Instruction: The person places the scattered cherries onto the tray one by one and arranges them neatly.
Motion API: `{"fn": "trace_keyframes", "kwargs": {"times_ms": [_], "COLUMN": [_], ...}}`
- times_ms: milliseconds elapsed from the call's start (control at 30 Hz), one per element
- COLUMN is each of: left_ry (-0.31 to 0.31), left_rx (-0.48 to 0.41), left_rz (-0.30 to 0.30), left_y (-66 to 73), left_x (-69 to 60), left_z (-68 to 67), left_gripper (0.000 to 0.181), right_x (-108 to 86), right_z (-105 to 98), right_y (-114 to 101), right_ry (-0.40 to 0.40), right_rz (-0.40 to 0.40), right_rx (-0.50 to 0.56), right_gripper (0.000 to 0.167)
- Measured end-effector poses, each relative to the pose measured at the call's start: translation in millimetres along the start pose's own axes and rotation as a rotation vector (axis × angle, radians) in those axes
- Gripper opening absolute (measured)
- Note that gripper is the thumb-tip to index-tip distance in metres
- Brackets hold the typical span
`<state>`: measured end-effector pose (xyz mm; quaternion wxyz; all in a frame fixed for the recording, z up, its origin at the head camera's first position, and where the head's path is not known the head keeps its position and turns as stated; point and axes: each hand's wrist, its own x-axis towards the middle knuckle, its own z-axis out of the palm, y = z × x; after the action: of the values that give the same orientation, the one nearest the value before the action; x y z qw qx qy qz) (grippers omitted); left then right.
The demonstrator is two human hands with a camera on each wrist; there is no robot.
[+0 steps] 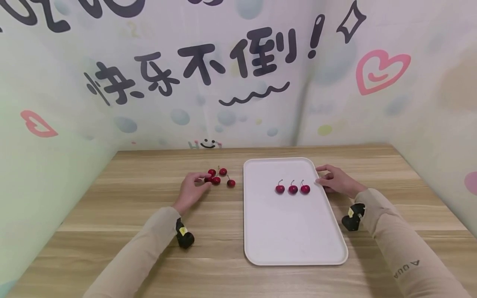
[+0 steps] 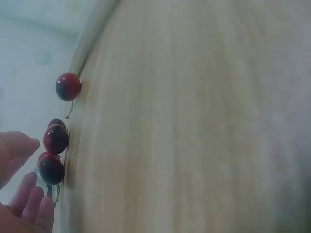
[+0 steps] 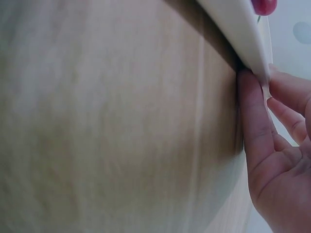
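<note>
My left hand reaches to a loose group of red cherries on the wooden table, left of the tray. Its thumb and fingers are spread apart beside the nearest cherries, with no cherry gripped between them. At the white tray, my right hand pinches the right rim, one finger low against the table and others over the edge. Three cherries with stems sit in a row on the tray's upper half. Part of one cherry shows above the rim in the right wrist view.
The wood-grain table runs back to a printed wall with writing and hearts. Another cherry lies between the group and the tray's left rim. Small black cameras are strapped at both wrists.
</note>
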<state>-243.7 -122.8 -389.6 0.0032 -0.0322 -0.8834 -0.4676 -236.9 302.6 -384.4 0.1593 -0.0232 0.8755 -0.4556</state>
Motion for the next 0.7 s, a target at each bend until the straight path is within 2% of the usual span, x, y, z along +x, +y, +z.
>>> {"fn": "trace_keyframes", "kwargs": {"times_ms": [300, 700], "left_ry": [0.023, -0.029], "left_rx": [0.03, 0.088], "left_rz": [0.0, -0.033], "left_y": [-6.1, -6.2], "left_x": [8.7, 16.1], "left_z": [-2.1, -5.0], "left_gripper": [0.032, 0.034], "right_x": [2.1, 1.6], "right_z": [-1, -1], "right_y": [2, 2], "right_ry": [-0.001, 0.002], "right_rz": [0.007, 0.006], "right_rx": [-0.005, -0.001], "right_gripper": [0.054, 0.054]}}
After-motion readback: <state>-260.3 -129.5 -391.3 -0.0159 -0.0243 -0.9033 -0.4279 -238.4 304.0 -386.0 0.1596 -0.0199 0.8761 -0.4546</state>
